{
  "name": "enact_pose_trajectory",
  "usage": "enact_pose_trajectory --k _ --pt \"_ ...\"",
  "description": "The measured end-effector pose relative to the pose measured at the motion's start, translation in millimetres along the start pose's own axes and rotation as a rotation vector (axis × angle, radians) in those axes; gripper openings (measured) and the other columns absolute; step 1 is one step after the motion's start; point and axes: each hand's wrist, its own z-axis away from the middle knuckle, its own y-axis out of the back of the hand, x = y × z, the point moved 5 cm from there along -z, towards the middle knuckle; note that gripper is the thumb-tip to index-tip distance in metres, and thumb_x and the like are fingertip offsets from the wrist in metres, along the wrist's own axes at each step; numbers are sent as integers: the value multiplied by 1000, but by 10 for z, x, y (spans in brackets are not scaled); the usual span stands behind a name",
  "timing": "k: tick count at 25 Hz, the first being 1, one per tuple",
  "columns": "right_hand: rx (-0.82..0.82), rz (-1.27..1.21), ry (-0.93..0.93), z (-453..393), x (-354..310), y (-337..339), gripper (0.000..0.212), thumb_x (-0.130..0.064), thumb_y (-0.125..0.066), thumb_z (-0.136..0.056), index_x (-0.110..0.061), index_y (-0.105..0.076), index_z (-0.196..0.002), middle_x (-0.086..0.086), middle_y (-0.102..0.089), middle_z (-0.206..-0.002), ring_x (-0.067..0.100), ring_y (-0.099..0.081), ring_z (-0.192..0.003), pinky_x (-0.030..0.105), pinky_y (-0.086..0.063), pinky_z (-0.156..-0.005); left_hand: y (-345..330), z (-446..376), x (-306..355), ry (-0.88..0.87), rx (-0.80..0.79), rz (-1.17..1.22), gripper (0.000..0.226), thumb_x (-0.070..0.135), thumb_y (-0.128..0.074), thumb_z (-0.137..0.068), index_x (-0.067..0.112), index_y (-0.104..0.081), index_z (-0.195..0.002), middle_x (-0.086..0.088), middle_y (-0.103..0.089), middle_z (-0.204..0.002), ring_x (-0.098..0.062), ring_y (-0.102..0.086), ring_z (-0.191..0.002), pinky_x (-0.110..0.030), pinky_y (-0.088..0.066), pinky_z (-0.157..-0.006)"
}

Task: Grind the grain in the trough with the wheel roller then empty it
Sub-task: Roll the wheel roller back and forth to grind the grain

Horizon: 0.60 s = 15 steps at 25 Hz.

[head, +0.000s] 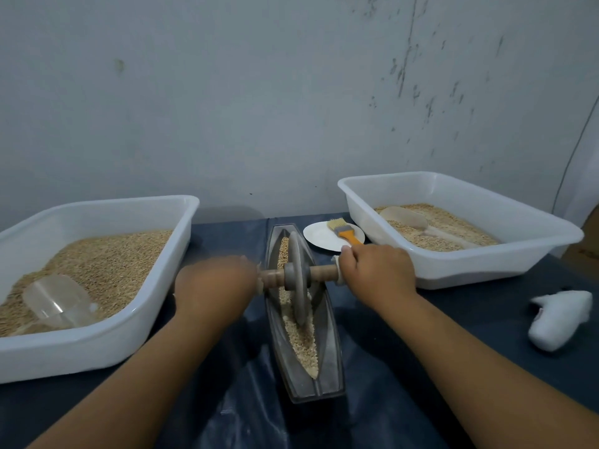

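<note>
A long grey boat-shaped trough (329,351) lies lengthwise in the middle of the dark table, with pale crushed grain (303,343) along its groove. The grey wheel roller (298,280) stands upright in the groove, about halfway along. A wooden axle (322,272) runs through it. My left hand (215,283) grips the axle's left end. My right hand (377,270) grips its right end. The handle ends are hidden under my fingers.
A white tub (136,322) of grain with a clear scoop (58,301) sits at the left. Another white tub (486,270) with grain and a scoop (403,218) is at the right. A white plate (319,236) bearing an orange-handled brush (343,231) lies behind the trough. White cloth (559,319) lies far right.
</note>
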Motion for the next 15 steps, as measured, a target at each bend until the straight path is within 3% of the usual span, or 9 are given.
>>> enact_pose_trajectory --k 1,3,5,7,9,12,15 --pt "-4 -15 -14 -21 2 -8 51 -41 -25 -100 -19 -60 -69 -1 -59 -67 17 -54 -64 34 -47 -69 5 24 1 11 -21 7 21 19 -34 -97 14 -50 -108 -1 -57 -90 -21 -55 -73 -28 -46 -66" --pt "71 -20 7 79 42 1 50 -41 -26 -98 -20 -56 -65 -3 -53 -61 17 -51 -59 36 -46 -66 -6 148 -20 46 6 87 23 24 -36 -96 15 -54 -86 5 -53 -72 -18 -54 -61 -30 -49 -60" --pt "213 -33 50 304 65 54 45 -44 -26 -95 -24 -48 -61 -7 -43 -55 14 -43 -53 35 -39 -60 9 347 -53 133 134 300 38 33 -32 -94 23 -44 -60 9 -40 -50 -12 -41 -43 -30 -41 -45" --pt "274 -21 65 387 88 63 43 -45 -27 -94 -26 -44 -60 -8 -39 -53 12 -39 -51 33 -35 -58 0 402 -73 131 215 334 39 35 -31 -91 26 -38 -54 9 -33 -44 -9 -33 -37 -27 -33 -41" --pt "197 2 40 261 63 33 48 -45 -24 -94 -24 -51 -61 -7 -44 -55 14 -44 -54 34 -38 -61 -43 316 -35 52 133 181 33 28 -35 -93 19 -43 -62 10 -37 -53 -14 -38 -43 -27 -35 -45" --pt "45 25 -7 23 -24 -13 52 -41 -25 -99 -20 -64 -71 -3 -55 -65 18 -51 -64 34 -41 -69 -43 62 13 3 12 -21 15 21 -32 -96 18 -47 -94 3 -44 -77 -19 -46 -65 -27 -41 -60" --pt "46 15 -22 56 7 -25 50 -41 -24 -98 -21 -61 -71 -3 -55 -66 17 -52 -65 35 -42 -70 7 26 39 -39 11 -53 28 24 -23 -97 17 -49 -99 4 -43 -78 -17 -48 -67 -26 -43 -62"
